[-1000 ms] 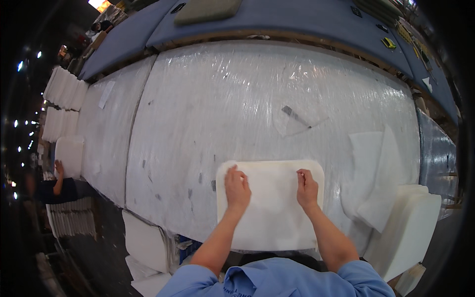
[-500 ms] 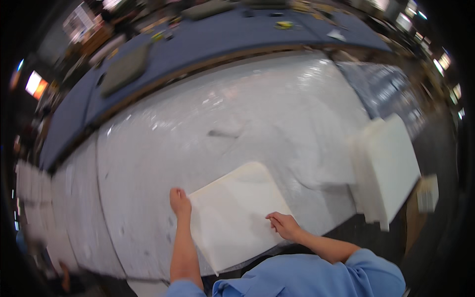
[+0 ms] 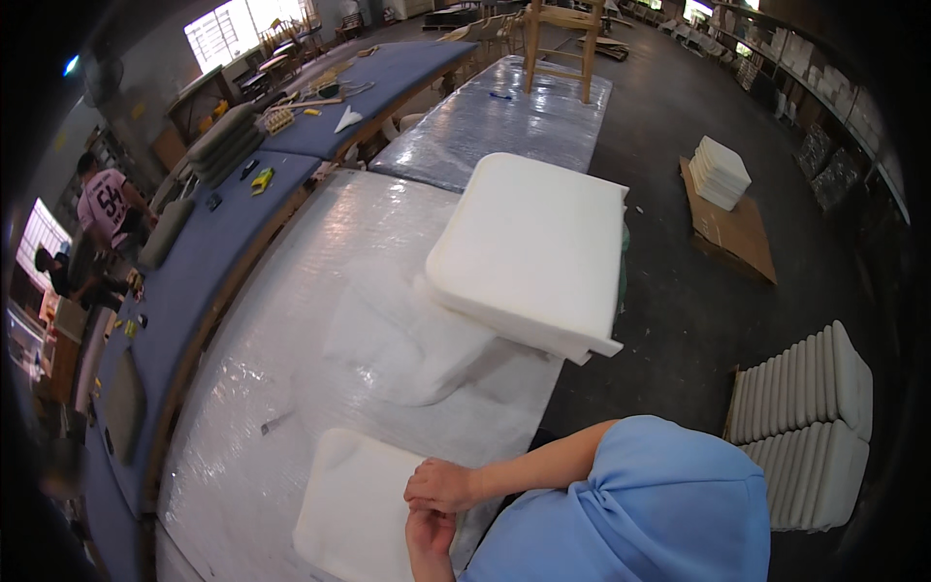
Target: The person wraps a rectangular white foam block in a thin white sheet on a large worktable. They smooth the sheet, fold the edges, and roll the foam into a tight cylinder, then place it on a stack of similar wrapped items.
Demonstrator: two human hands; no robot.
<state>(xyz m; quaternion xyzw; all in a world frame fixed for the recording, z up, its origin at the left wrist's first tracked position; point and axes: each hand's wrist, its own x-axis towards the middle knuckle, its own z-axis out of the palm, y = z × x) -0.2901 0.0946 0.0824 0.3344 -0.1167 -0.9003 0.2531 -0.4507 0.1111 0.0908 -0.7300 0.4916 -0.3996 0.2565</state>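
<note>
A white cushion pad (image 3: 354,504) with rounded corners lies flat on the plastic-covered table at the lower middle. Over its right edge my two hands meet. My right hand (image 3: 443,487) is closed, with its curled fingers against the fingertips of my left hand (image 3: 430,532). The left palm is turned up and its fingers are bent, partly covered by the right. Whatever the fingers may hold between them is too small or hidden to make out. Farther off, a stack of white pads (image 3: 533,247) stands at the table's right edge, with crumpled thin white sheeting (image 3: 407,339) beside it.
A long blue-topped bench (image 3: 228,262) runs along the left, bearing grey cushions (image 3: 221,141) and small tools. Two people (image 3: 107,204) are beyond it. A wooden chair frame (image 3: 562,44) stands on the far table. Rows of pale cushions (image 3: 800,427) and white pads on cardboard (image 3: 722,233) occupy the right-hand floor.
The view has swung to the right, bringing the pad stack and floor into sight. My hands, apart over the pad before, have come together at its right edge.
</note>
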